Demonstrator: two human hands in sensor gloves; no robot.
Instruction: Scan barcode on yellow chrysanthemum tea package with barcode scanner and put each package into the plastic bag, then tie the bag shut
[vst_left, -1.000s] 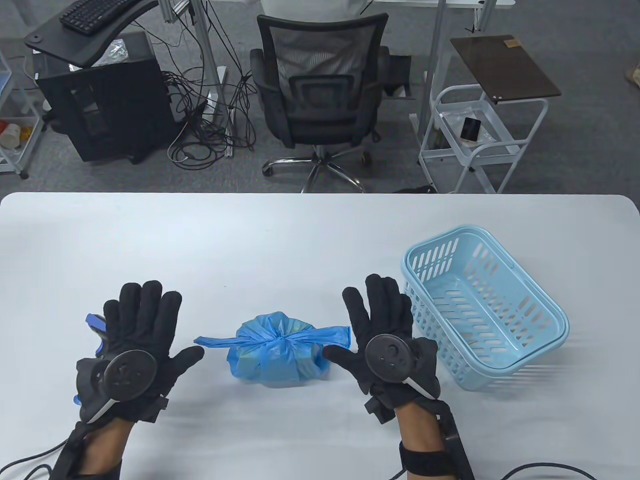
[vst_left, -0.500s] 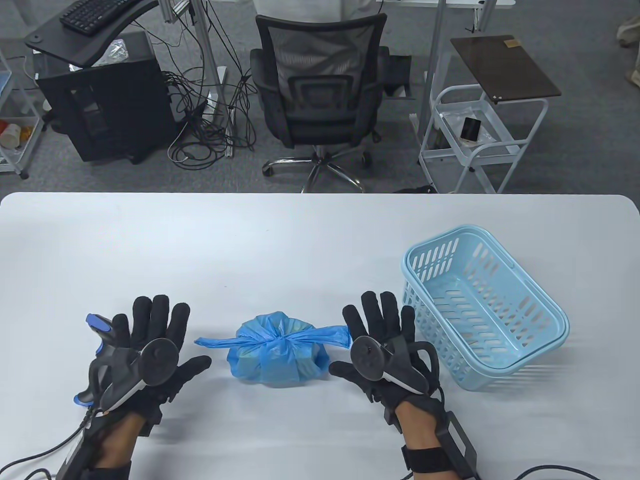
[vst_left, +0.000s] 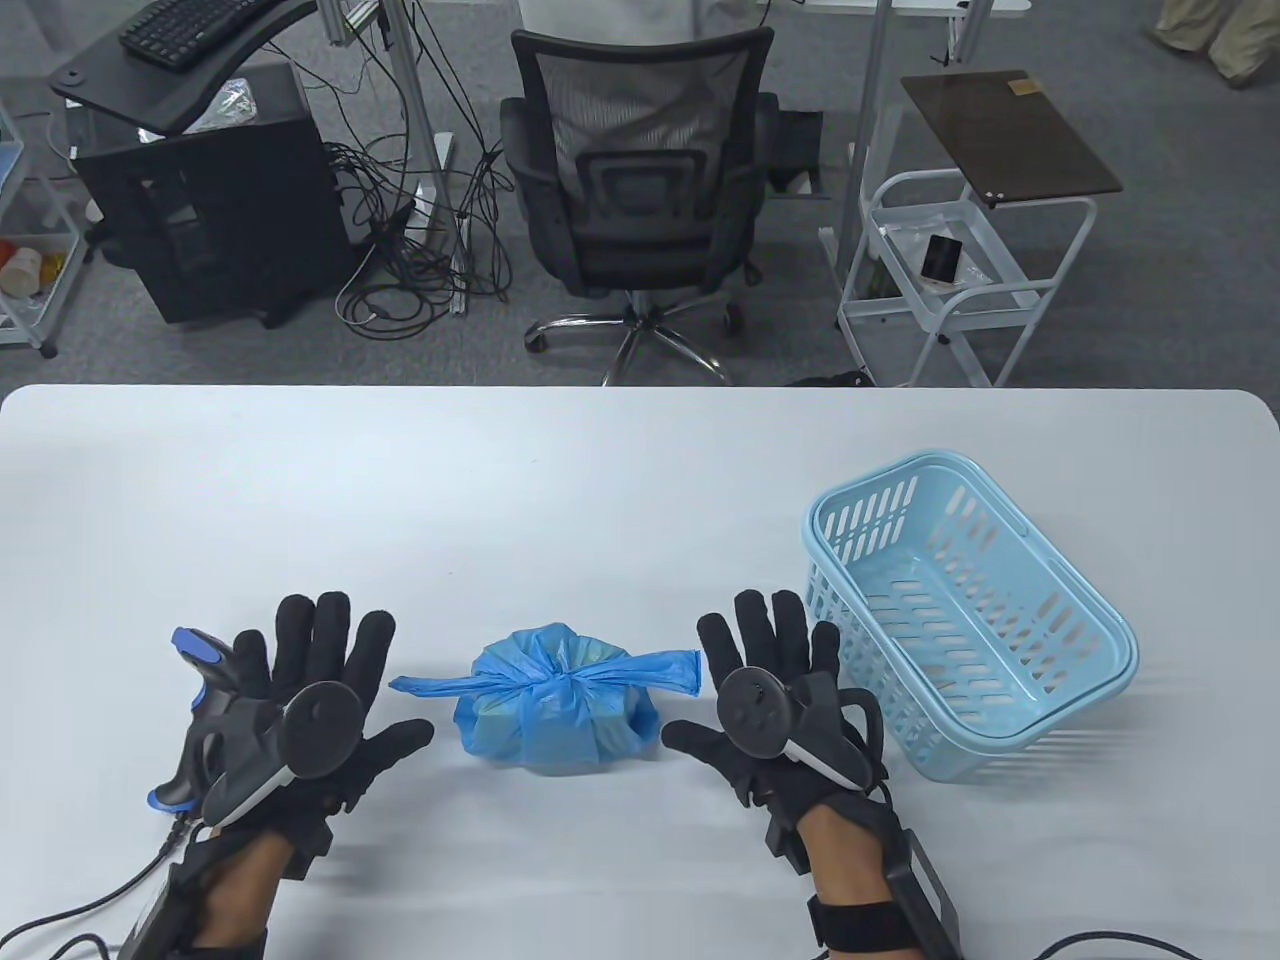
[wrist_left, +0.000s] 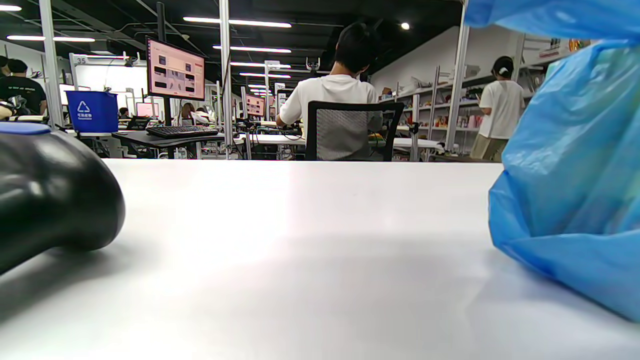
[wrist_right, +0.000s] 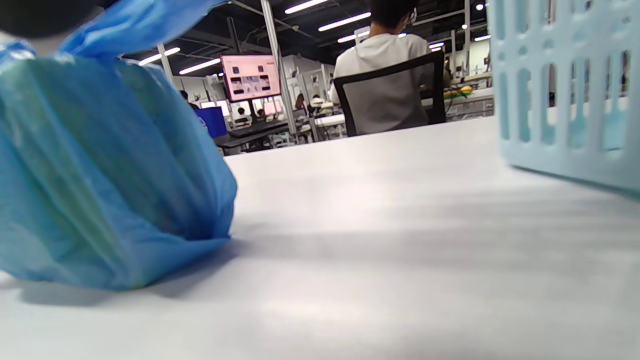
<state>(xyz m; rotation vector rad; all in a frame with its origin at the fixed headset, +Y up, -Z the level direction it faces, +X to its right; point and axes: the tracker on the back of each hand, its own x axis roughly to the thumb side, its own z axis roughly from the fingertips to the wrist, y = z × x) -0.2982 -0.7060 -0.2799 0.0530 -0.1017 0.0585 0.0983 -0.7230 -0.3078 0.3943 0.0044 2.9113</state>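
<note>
A blue plastic bag (vst_left: 553, 712) lies tied in a knot on the white table (vst_left: 600, 480), its two tails sticking out left and right; it fills the right of the left wrist view (wrist_left: 570, 165) and the left of the right wrist view (wrist_right: 100, 180). What it holds is hidden. My left hand (vst_left: 320, 665) lies flat to its left, fingers spread, holding nothing. Partly under that hand lies the black and blue barcode scanner (vst_left: 200, 690), whose dark body (wrist_left: 50, 195) shows in the left wrist view. My right hand (vst_left: 770, 650) rests flat to the bag's right, fingers straight, empty.
A light blue slotted basket (vst_left: 1090, 640) stands empty at the right, close beside my right hand, and its wall (wrist_right: 565, 90) shows in the right wrist view. Beyond the table's far edge stand an office chair (vst_left: 640, 190) and a white cart (vst_left: 960, 270).
Both hands have drawn back toward the near edge and settled lower on the table, uncovering more of the scanner. The bag and basket have not moved.
</note>
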